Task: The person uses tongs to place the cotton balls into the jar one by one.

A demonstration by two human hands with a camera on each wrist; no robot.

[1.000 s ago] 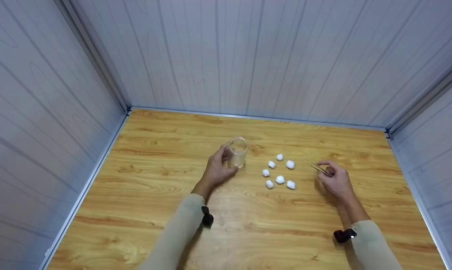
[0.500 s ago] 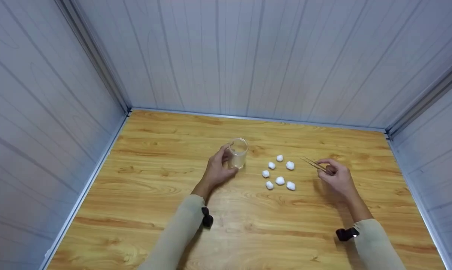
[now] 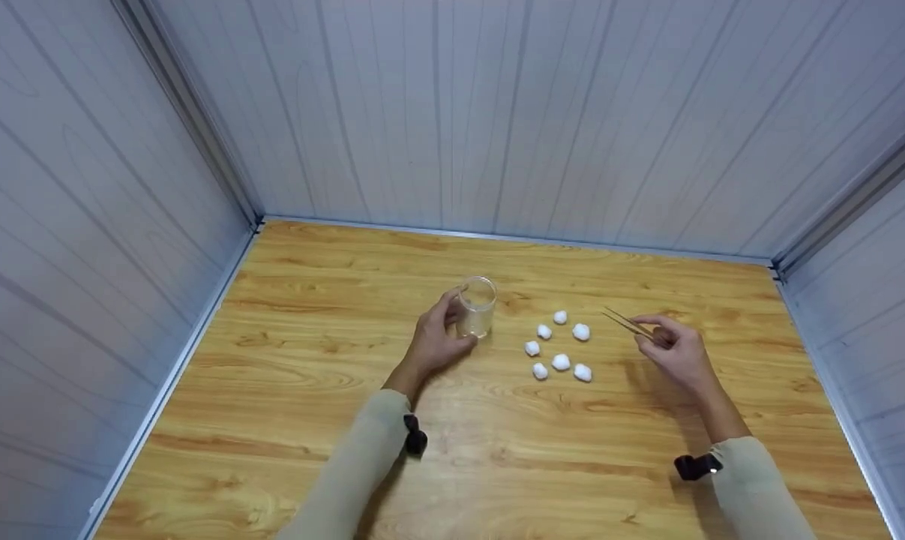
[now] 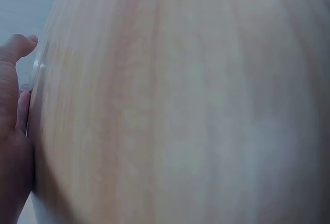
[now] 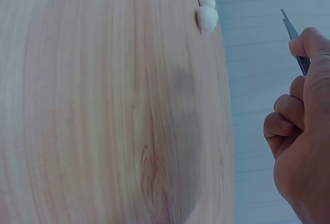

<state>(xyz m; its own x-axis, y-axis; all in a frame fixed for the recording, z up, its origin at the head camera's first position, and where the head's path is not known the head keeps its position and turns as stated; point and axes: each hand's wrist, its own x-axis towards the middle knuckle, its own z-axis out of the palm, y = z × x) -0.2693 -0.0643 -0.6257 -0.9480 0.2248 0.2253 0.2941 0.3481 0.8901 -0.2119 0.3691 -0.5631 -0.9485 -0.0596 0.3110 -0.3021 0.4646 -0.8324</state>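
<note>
My left hand (image 3: 439, 337) holds a clear glass beaker (image 3: 477, 309), thumb near its base and fingers round its left side. The beaker stands upright on the wooden table; in the left wrist view only a sliver of it shows past the hand (image 4: 13, 116). Metal tweezers (image 3: 626, 322) are pinched between thumb and forefinger of my right hand (image 3: 675, 352), tips parted and pointing up and left. The right wrist view shows the tweezers (image 5: 295, 38) raised above the table, with the other fingers curled in. Several white cotton balls (image 3: 561, 361) lie between the two hands.
The wood-grain table (image 3: 452, 465) is bounded by a pale back wall (image 3: 467, 112), a left wall (image 3: 85, 225) and a right wall (image 3: 872, 300). A small black camera sits on each wrist, left camera (image 3: 415, 436) and right camera (image 3: 696, 467).
My right hand has shifted slightly, and the tweezers' tips have moved a little left and up. The left hand, the beaker and the cotton balls stay in place.
</note>
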